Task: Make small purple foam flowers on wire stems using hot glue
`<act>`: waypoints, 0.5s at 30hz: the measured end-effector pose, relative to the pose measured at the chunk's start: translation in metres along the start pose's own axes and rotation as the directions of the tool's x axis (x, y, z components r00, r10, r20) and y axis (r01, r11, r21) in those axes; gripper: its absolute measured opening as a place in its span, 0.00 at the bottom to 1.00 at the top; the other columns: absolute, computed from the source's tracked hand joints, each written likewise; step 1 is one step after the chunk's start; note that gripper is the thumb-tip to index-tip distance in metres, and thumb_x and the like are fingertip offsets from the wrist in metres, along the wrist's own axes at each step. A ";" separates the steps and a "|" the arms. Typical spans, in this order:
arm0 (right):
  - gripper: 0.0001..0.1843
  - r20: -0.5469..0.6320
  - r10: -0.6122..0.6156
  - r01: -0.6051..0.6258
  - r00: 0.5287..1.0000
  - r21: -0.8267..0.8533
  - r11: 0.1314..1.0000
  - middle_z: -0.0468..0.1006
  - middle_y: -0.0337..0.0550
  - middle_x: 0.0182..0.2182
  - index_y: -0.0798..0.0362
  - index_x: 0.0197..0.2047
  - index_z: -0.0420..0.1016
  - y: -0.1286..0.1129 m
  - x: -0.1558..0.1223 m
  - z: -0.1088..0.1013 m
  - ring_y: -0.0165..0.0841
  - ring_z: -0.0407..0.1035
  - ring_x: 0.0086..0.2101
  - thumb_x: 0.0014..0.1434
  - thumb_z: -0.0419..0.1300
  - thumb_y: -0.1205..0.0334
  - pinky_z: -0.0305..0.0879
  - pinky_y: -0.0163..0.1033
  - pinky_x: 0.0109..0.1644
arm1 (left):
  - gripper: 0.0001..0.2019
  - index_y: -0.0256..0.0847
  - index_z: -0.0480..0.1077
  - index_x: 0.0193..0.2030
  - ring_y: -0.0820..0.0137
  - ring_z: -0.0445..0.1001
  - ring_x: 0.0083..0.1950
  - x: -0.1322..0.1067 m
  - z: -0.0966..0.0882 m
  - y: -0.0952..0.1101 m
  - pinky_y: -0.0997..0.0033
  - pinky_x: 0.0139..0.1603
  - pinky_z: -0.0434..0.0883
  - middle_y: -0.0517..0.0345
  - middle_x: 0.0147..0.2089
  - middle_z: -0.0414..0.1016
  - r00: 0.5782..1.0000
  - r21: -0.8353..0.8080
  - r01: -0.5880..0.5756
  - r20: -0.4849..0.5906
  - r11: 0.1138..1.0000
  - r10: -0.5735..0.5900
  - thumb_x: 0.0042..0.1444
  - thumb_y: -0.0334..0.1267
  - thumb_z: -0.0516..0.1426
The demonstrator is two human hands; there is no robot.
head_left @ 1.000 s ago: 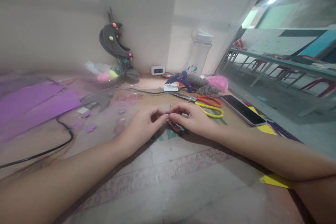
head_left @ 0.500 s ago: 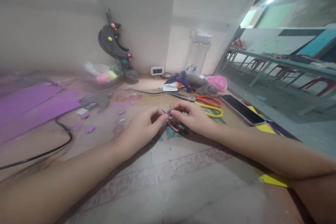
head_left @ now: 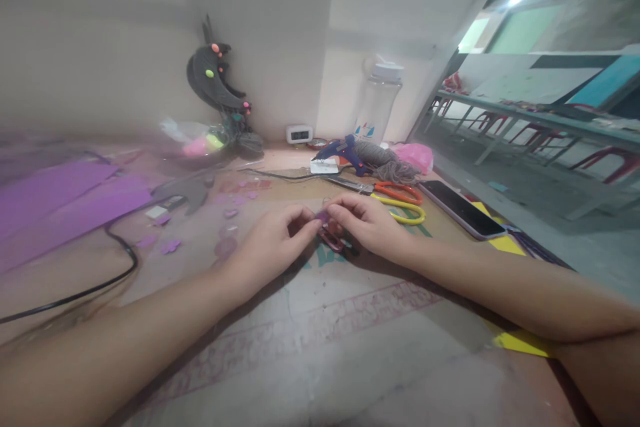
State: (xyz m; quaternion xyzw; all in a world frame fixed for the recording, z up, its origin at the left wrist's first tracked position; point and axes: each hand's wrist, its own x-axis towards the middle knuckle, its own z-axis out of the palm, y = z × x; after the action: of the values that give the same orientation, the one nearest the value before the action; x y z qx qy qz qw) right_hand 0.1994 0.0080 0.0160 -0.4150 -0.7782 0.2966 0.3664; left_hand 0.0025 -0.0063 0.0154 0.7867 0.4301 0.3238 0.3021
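My left hand and my right hand meet over the middle of the table, fingertips closed in a pinch. A small purple piece shows between them, gripped from both sides; its shape is mostly hidden by the fingers. Just under the fingertips is a dark red looped handle, which looks like that of small scissors. Whether it rests on the table or touches a finger, I cannot tell. Behind my right hand lie scissors with an orange loop and a yellow loop.
Purple sheets, cut purple flowers and a black cable lie at left. A blue glue gun, grey yarn, a clear bottle and a small clock stand behind. A phone lies at right.
The fingertips have shifted slightly, and more of the purple piece shows between them. Both arms and the things on the table stay where they were.
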 end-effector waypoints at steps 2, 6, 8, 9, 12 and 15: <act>0.13 0.000 0.013 -0.013 1.000 0.046 0.999 0.76 0.37 0.26 0.54 0.40 0.75 0.001 0.001 -0.001 0.29 0.71 0.28 0.64 0.56 0.54 0.66 0.34 0.34 | 0.12 0.40 0.69 0.30 0.70 0.72 0.32 0.000 0.000 0.000 0.71 0.35 0.65 0.60 0.30 0.75 1.000 -0.002 0.000 -0.007 1.000 0.000 0.63 0.41 0.53; 0.12 0.015 0.064 -0.065 0.998 0.061 0.996 0.78 0.39 0.29 0.54 0.42 0.75 0.000 0.001 0.001 0.29 0.72 0.29 0.59 0.61 0.54 0.68 0.35 0.34 | 0.11 0.40 0.71 0.31 0.70 0.73 0.33 -0.001 0.000 -0.001 0.71 0.36 0.66 0.60 0.31 0.77 1.000 0.010 -0.015 -0.002 1.000 0.015 0.63 0.40 0.53; 0.12 0.054 0.090 -0.094 0.995 0.087 0.992 0.77 0.38 0.27 0.54 0.42 0.74 -0.001 0.000 0.002 0.29 0.71 0.26 0.59 0.62 0.54 0.67 0.35 0.32 | 0.11 0.40 0.71 0.32 0.70 0.73 0.34 -0.002 0.000 -0.001 0.71 0.36 0.66 0.60 0.32 0.77 1.000 0.034 -0.019 0.003 0.999 0.019 0.63 0.40 0.53; 0.12 0.078 0.099 -0.107 0.992 0.110 0.988 0.77 0.37 0.25 0.54 0.41 0.74 -0.002 0.000 0.003 0.28 0.71 0.25 0.59 0.62 0.54 0.67 0.34 0.31 | 0.11 0.40 0.71 0.32 0.70 0.73 0.34 -0.002 0.000 -0.001 0.70 0.36 0.66 0.60 0.32 0.78 1.000 0.046 -0.021 0.005 0.999 0.021 0.63 0.40 0.53; 0.11 0.109 0.116 -0.134 0.987 0.174 0.976 0.75 0.35 0.22 0.54 0.39 0.73 -0.003 -0.001 0.005 0.27 0.69 0.22 0.59 0.61 0.54 0.65 0.33 0.28 | 0.10 0.41 0.71 0.31 0.70 0.73 0.34 -0.003 0.000 -0.001 0.70 0.37 0.65 0.60 0.32 0.78 0.999 0.067 -0.044 0.011 0.997 0.043 0.63 0.39 0.53; 0.11 0.112 0.134 -0.157 0.985 0.236 0.959 0.74 0.35 0.21 0.54 0.37 0.72 -0.003 -0.001 0.006 0.27 0.68 0.22 0.60 0.61 0.54 0.64 0.32 0.27 | 0.10 0.41 0.72 0.31 0.70 0.73 0.34 -0.003 0.000 -0.001 0.70 0.37 0.65 0.61 0.32 0.78 0.998 0.070 -0.062 0.016 0.996 0.061 0.63 0.38 0.54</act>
State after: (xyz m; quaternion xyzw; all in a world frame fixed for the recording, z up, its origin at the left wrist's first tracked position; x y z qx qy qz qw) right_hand 0.1935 0.0048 0.0151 -0.4083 -0.7196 0.4357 0.3544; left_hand 0.0012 -0.0082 0.0137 0.8120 0.4148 0.3121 0.2670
